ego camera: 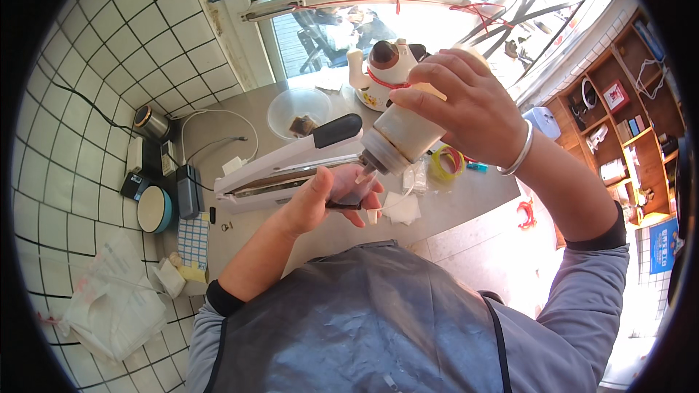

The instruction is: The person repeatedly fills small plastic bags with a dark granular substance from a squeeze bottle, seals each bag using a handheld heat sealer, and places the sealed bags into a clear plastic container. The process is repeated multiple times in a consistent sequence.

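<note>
My right hand (464,103) grips a translucent squeeze bottle (407,134), tilted with its nozzle down and to the left. The nozzle points into a small clear plastic bag (349,185) that my left hand (314,199) holds from the left. Dark liquid shows at the bag's bottom. Behind my left hand lies a white impulse heat sealer (267,166) with a black handle, its arm raised. A clear plastic bowl (297,106) with a small dark packet in it stands beyond the sealer.
A lucky cat figurine (382,73) stands by the window. Rolls of tape (448,162) and white tissue (401,207) lie on the right of the metal table (469,204). On the left are a blue bowl (154,209), a power bank (189,191), cables and a metal cup (152,121).
</note>
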Tool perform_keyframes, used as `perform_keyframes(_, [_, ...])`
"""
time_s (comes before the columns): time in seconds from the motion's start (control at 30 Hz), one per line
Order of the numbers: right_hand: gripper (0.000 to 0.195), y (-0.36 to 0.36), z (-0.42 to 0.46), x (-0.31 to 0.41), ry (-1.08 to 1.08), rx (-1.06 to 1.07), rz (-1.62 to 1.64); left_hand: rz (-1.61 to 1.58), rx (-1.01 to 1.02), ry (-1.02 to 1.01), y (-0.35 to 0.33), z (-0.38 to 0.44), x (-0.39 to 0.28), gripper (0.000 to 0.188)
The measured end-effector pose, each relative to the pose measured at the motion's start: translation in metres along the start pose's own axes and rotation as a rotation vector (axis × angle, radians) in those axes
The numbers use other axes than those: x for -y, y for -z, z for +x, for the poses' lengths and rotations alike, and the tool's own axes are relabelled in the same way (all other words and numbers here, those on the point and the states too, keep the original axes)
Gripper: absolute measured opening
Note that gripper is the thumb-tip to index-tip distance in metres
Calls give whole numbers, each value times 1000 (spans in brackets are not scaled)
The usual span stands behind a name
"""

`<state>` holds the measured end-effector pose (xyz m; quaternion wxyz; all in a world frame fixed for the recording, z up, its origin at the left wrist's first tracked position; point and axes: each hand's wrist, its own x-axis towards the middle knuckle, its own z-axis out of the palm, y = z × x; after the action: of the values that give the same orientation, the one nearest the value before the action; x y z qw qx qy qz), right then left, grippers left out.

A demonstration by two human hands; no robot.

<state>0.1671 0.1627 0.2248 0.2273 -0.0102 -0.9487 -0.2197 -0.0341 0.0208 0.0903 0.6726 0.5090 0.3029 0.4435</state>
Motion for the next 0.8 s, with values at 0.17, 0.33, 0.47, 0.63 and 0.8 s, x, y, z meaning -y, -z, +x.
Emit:
perform_keyframes(0.17, [61,-27,-30,11,-306,159,360,34,-30,30,-2,5,5,108])
perform_keyframes(0.33, [60,-66,-107,32,-813,-33,989,0,-48,60,0,8,15,105])
perform_keyframes(0.47, [58,-98,-205,41,-1435,-535,1267,-74,-63,50,7,5,21,101])
perform_keyframes(0.63, [56,-125,-272,68,-1767,-375,708,-125,-131,70,5,14,30,96])
perform_keyframes(0.8, [58,-101,-222,63,-1234,-315,411,18,-50,118,-2,31,32,92])
